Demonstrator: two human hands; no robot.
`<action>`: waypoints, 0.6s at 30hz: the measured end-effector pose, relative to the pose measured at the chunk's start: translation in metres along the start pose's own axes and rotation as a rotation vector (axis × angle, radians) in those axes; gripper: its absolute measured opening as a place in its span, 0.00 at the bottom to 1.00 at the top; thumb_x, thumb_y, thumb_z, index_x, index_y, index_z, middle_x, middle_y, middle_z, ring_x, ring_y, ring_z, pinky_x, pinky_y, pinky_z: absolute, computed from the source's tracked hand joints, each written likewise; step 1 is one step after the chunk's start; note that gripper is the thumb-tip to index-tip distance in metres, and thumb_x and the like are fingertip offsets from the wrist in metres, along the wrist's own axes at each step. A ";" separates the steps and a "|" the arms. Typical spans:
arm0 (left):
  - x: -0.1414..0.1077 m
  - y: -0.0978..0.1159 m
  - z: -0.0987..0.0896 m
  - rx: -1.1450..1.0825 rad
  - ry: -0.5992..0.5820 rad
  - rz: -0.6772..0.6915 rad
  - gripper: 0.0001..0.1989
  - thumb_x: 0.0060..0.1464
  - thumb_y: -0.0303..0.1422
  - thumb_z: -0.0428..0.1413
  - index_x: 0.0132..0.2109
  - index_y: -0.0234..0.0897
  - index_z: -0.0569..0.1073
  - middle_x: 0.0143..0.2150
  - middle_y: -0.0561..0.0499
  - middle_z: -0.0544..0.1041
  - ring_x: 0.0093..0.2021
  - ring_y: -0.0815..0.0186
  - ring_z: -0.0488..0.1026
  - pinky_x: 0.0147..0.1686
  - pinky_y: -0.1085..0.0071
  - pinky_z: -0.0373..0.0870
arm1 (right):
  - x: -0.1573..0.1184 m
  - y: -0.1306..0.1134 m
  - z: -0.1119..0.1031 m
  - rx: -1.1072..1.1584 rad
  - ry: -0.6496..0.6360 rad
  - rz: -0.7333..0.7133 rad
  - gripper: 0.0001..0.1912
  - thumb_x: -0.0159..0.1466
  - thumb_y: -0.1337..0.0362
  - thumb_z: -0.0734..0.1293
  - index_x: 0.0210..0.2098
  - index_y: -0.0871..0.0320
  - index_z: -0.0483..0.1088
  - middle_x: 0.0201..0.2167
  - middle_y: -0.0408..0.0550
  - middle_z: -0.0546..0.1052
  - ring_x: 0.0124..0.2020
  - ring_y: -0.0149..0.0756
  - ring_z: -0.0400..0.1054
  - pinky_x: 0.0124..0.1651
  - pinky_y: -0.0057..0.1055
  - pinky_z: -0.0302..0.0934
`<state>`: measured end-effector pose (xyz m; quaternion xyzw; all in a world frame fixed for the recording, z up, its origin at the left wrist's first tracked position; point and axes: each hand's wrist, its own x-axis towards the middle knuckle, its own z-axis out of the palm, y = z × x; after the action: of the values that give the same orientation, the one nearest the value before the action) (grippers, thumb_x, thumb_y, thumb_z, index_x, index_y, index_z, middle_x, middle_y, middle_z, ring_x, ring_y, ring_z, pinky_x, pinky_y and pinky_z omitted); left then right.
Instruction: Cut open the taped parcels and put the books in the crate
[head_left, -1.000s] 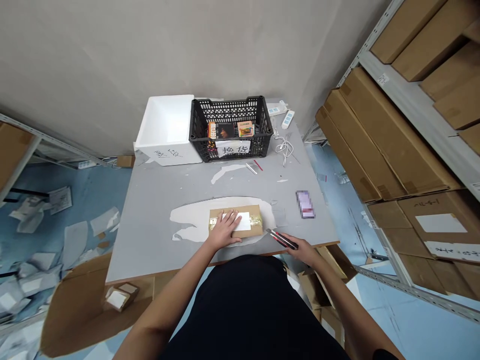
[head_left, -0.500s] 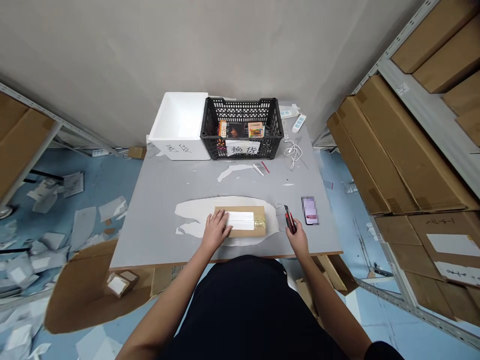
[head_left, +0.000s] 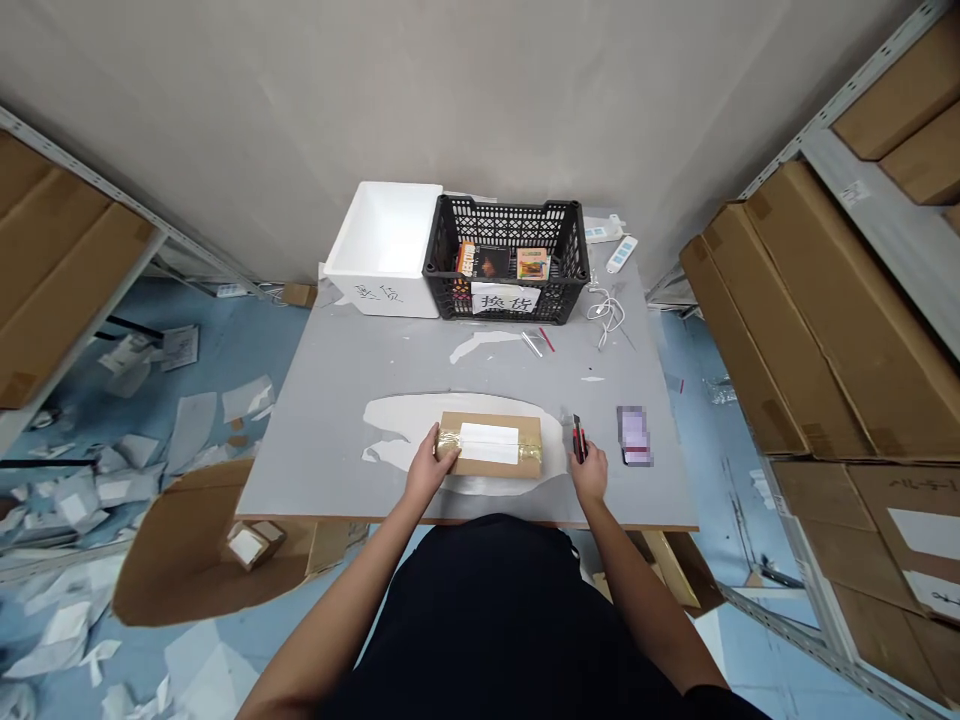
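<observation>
A taped cardboard box lies flat on the table, with a white label on top and shiny clear tape at both ends. My left hand grips the box's left end, thumb on top and fingers at the far left corner. To the right of the box, my right hand is closed around a red and black box cutter that points away from me. The cutter is apart from the box. Whether its blade is out is too small to tell.
A phone lies right of my right hand. At the back stand a white foam box and a black crate holding small packages. A white cable lies near the crate. Shelves with cartons flank the table.
My left hand has slid from the top of the box to its left end, uncovering tape there. My right hand still holds the box cutter. The view has shifted slightly.
</observation>
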<state>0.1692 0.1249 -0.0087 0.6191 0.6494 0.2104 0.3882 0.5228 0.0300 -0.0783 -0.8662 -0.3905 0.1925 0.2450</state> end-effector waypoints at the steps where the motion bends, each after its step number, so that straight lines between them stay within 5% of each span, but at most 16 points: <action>1: 0.001 -0.001 0.000 -0.028 -0.002 -0.008 0.39 0.54 0.46 0.57 0.68 0.40 0.55 0.66 0.40 0.62 0.64 0.50 0.62 0.60 0.54 0.61 | 0.003 0.003 0.003 0.003 0.004 0.019 0.32 0.59 0.50 0.62 0.56 0.65 0.65 0.48 0.64 0.72 0.53 0.54 0.64 0.55 0.45 0.56; 7: 0.004 -0.007 0.001 -0.185 -0.042 -0.087 0.38 0.51 0.46 0.59 0.66 0.38 0.59 0.63 0.40 0.67 0.61 0.52 0.66 0.58 0.56 0.64 | 0.017 0.018 0.012 -0.024 -0.015 0.119 0.35 0.55 0.52 0.65 0.56 0.68 0.66 0.50 0.68 0.70 0.51 0.58 0.66 0.52 0.52 0.58; 11: 0.006 -0.011 0.000 -0.286 -0.065 -0.104 0.34 0.54 0.47 0.56 0.64 0.38 0.62 0.61 0.43 0.70 0.58 0.56 0.69 0.57 0.60 0.66 | 0.018 0.008 0.006 -0.069 -0.014 0.129 0.36 0.54 0.51 0.67 0.56 0.68 0.66 0.52 0.72 0.68 0.53 0.61 0.64 0.54 0.56 0.55; 15: 0.009 -0.017 0.000 -0.334 -0.053 -0.142 0.29 0.59 0.48 0.50 0.63 0.39 0.63 0.62 0.43 0.69 0.58 0.59 0.70 0.56 0.62 0.68 | 0.006 -0.034 -0.011 0.055 -0.012 -0.160 0.28 0.65 0.52 0.56 0.59 0.62 0.64 0.53 0.62 0.69 0.57 0.50 0.61 0.58 0.49 0.55; 18: 0.010 -0.017 -0.002 -0.388 -0.044 -0.204 0.28 0.60 0.50 0.48 0.61 0.38 0.66 0.62 0.44 0.69 0.61 0.58 0.68 0.58 0.60 0.66 | -0.015 -0.075 -0.020 0.080 -0.132 -0.450 0.24 0.68 0.55 0.53 0.57 0.57 0.67 0.52 0.57 0.70 0.56 0.47 0.62 0.60 0.47 0.55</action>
<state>0.1572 0.1326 -0.0230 0.4682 0.6474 0.2774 0.5337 0.4800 0.0561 -0.0167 -0.7324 -0.5812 0.2044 0.2898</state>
